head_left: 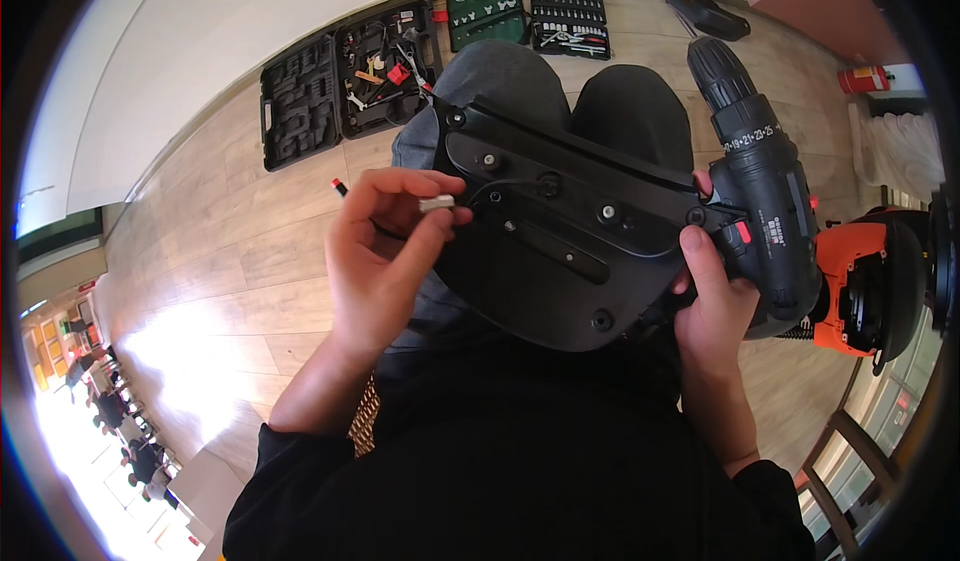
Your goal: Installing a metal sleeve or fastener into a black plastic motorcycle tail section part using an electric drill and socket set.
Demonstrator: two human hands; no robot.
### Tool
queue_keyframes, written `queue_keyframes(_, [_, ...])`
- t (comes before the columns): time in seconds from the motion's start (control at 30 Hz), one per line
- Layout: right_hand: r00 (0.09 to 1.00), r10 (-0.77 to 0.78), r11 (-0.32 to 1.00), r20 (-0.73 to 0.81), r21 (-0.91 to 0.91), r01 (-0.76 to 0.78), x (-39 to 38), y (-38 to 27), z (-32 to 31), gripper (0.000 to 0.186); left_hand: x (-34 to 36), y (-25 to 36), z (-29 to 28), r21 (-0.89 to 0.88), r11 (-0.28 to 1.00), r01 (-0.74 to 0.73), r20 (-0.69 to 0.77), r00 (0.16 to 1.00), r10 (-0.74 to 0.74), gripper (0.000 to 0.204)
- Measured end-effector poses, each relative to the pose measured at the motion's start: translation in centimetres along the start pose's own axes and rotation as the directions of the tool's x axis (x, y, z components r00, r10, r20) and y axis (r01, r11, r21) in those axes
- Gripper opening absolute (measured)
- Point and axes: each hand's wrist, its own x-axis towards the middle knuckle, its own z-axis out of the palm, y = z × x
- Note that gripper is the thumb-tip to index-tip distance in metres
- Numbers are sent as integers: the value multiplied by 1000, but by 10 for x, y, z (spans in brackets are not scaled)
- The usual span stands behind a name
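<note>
We pinch one small silver bit between the closed fingertips of our left hand above the one black panel on our lap, while our right hand, fingers wrapped, grips one black drill; a loosened pinch could drop the bit onto the wooden floor near three open tool cases.
</note>
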Motion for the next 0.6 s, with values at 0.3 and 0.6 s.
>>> queue_keyframes(0.3, [999,-15,1000,-39,13,16,2,0,4,61,-4,-4,-11,178,923,-340,-22,937,349,25])
queue_keyframes(0.6, [1000,-17,1000,-22,19,17,2,2,2,61,-8,1,-42,-541,812,-219,-244,965,98,52])
